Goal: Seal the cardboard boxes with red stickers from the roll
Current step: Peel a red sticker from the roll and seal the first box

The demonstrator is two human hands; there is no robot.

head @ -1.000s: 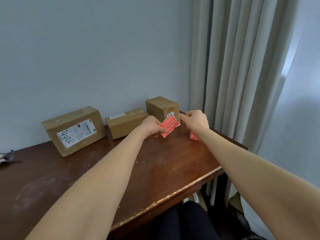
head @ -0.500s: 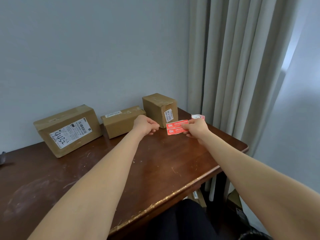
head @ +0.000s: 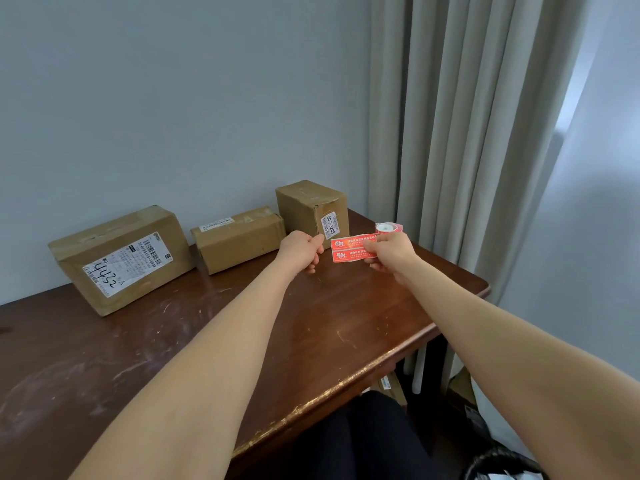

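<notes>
While the right hand (head: 391, 252) pinches the red sticker strip (head: 351, 250) by its right end, its grip is narrow and leaves most of the strip free in the air, just in front of the tall cardboard box (head: 311, 209). The left hand (head: 304, 250) sits just beside the strip's free end with its fingers curled, and nothing shows in its grip. The likely trouble is that loose end. Held from one side only, it may droop, fold onto itself, or catch the box's side face before it is lined up over a flap seam. Two stickers appear joined, so parting them may tear one crookedly. The sticker roll (head: 388, 227) stands on the tabletop (head: 346, 323) just behind the right hand, and a backward move could knock it toward the edge. The flat middle box (head: 239, 237) and the large labelled box (head: 121, 261) sit further left, along the wall.
</notes>
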